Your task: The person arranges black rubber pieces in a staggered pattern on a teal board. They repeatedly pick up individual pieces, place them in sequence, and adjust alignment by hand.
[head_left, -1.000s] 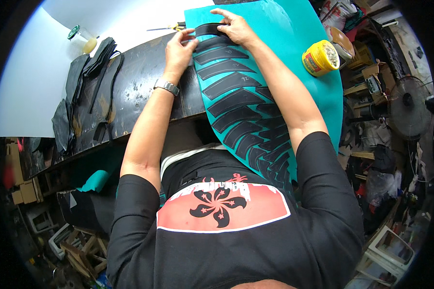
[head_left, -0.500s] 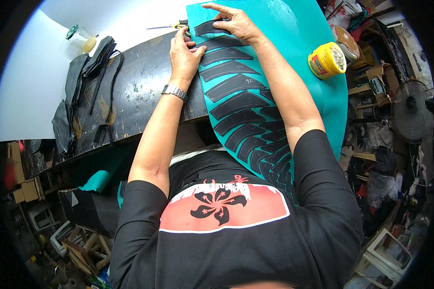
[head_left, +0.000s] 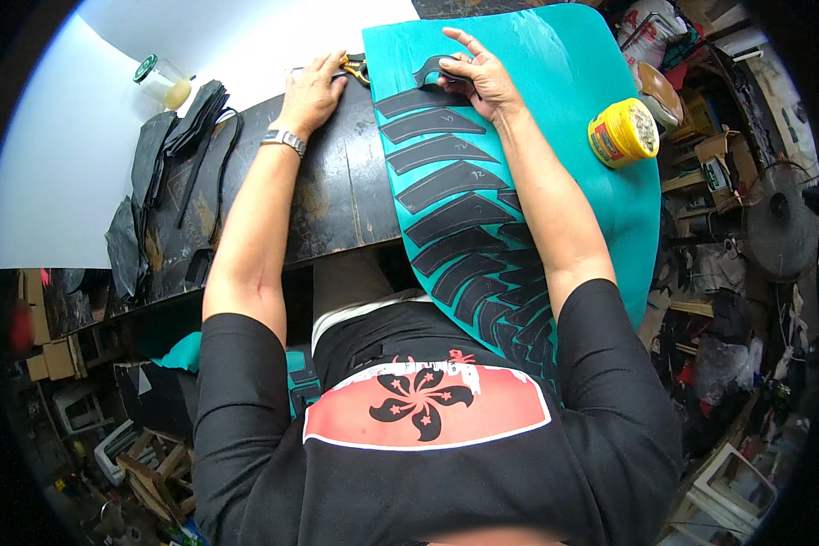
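Note:
My right hand (head_left: 489, 84) pinches a black curved strip (head_left: 430, 69) between thumb and fingers, the index finger raised. The strip is bent and held above the top of a teal sheet (head_left: 564, 68). Several black strips (head_left: 450, 179) with pale outlines and markings lie down the sheet in an overlapping row, the lowest partly hidden by my right arm and shirt. My left hand (head_left: 311, 96) lies palm down at the back edge of the dark table, its fingers over a yellow-and-black handled tool (head_left: 356, 69) that looks like scissors. Its grip is hidden.
Dark limp pieces (head_left: 164, 146) lie on the worn black table (head_left: 337, 200) at the left, near a glass jar (head_left: 162, 84) with a green lid. A yellow tub (head_left: 621, 135) stands on the sheet at the right. Beyond are a fan (head_left: 778, 218) and clutter.
My left hand has moved left, off the strips and onto the yellow-handled tool. The strip in my right hand has gone from lying flatter to bent. The sheet appears slightly lower in view.

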The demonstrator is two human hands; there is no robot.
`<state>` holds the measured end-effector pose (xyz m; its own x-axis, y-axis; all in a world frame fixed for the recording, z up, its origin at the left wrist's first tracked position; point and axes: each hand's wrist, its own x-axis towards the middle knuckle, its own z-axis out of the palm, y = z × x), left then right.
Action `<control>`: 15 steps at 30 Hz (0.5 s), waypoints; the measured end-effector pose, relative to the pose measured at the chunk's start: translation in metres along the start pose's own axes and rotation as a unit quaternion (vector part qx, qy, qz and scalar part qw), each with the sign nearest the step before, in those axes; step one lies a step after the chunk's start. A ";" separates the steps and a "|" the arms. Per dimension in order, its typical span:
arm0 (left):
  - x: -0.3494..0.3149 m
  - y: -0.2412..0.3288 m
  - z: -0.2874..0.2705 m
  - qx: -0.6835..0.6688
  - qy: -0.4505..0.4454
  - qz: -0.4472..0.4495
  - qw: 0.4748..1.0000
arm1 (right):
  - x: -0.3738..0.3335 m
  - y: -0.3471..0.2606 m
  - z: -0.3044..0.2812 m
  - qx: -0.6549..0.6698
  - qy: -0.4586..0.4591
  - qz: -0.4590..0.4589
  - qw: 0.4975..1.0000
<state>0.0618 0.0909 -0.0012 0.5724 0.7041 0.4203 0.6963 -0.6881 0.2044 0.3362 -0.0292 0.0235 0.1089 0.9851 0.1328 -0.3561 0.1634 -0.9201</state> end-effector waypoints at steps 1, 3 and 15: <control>0.003 -0.008 -0.001 0.038 0.005 0.014 0.999 | 0.000 0.002 -0.002 0.005 0.010 -0.007 1.000; 0.012 -0.023 -0.004 0.071 -0.036 -0.007 0.997 | 0.002 0.004 -0.002 -0.033 0.038 0.007 0.999; -0.009 0.026 -0.024 -0.003 0.110 -0.075 0.991 | -0.003 -0.003 0.016 -0.138 0.101 -0.034 0.985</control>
<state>0.0647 0.0628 0.0216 0.3538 0.7431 0.5680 0.7633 -0.5804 0.2839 0.3222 -0.0315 0.0316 0.3155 0.9375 0.1469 -0.0793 0.1803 -0.9804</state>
